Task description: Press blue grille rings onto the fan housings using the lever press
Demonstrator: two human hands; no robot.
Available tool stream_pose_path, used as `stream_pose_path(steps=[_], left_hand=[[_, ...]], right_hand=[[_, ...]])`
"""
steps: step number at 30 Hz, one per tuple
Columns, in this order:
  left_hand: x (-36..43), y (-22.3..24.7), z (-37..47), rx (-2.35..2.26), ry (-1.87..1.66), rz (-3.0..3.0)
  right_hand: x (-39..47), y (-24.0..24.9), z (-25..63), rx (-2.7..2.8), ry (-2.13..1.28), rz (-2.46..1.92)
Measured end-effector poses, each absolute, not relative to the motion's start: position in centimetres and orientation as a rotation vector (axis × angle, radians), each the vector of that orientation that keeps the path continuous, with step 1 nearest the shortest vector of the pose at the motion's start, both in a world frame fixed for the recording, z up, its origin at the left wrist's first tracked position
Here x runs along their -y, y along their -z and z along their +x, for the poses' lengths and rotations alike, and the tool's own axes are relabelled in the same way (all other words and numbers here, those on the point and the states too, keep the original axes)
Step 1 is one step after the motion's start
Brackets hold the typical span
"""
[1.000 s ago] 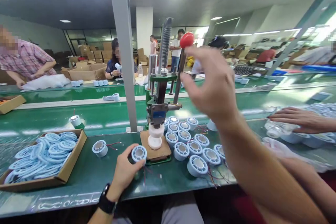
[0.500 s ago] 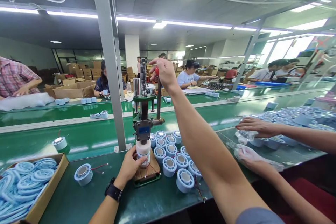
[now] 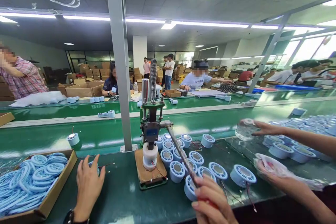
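A green arbor press (image 3: 151,129) stands on the bench, its ram lowered onto a white cylindrical block (image 3: 150,155) over a wooden base plate (image 3: 141,168). Thin red wires come out near the foot of the block. My right hand (image 3: 212,199) is wrapped round the red-knobbed end of the press lever (image 3: 183,157), which slants down toward me. To the left of the press, my left hand (image 3: 90,183) is open, fingers spread, reaching over a light-blue round housing (image 3: 95,168) that it mostly hides. I cannot tell if it touches the housing.
Several blue housings (image 3: 177,171) with silver discs and wires crowd the press's right side. A cardboard box (image 3: 49,203) of blue rings is at left. At right, a co-worker's hands (image 3: 273,171) hold a plastic bag and a clear plastic piece. A metal post (image 3: 123,77) rises behind.
My right hand has pulled the lever from upright down toward me, and the ram has dropped. My left hand has left the press and moved left to the lone housing.
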State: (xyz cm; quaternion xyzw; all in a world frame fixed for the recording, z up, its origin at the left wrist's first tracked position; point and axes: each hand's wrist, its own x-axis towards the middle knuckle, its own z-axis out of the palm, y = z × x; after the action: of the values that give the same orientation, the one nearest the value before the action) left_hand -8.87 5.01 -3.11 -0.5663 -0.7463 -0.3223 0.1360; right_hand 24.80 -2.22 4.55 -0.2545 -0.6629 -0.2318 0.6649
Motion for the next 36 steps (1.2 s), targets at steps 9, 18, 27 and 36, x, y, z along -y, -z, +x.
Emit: stream_pose_path(steps=[9, 18, 27, 36], left_hand=[[-4.7, 5.6, -6.4, 2.039, 1.180, -2.239], [-2.2, 3.6, -4.4, 2.204, 1.314, -2.385], [-1.7, 3.5, -4.4, 2.107, 1.622, -2.365], [-3.0, -8.2, -16.4, 2.265, 0.463, -1.950]], right_hand=[[-10.4, -23.2, 24.3, 1.431, 0.409, -0.496], [-13.8, -20.6, 21.1, 1.479, 0.169, -0.637], [-7.6, 3.0, 15.9, 1.410, -0.557, -1.390], [-8.5, 2.4, 15.4, 1.221, -0.499, -1.246]])
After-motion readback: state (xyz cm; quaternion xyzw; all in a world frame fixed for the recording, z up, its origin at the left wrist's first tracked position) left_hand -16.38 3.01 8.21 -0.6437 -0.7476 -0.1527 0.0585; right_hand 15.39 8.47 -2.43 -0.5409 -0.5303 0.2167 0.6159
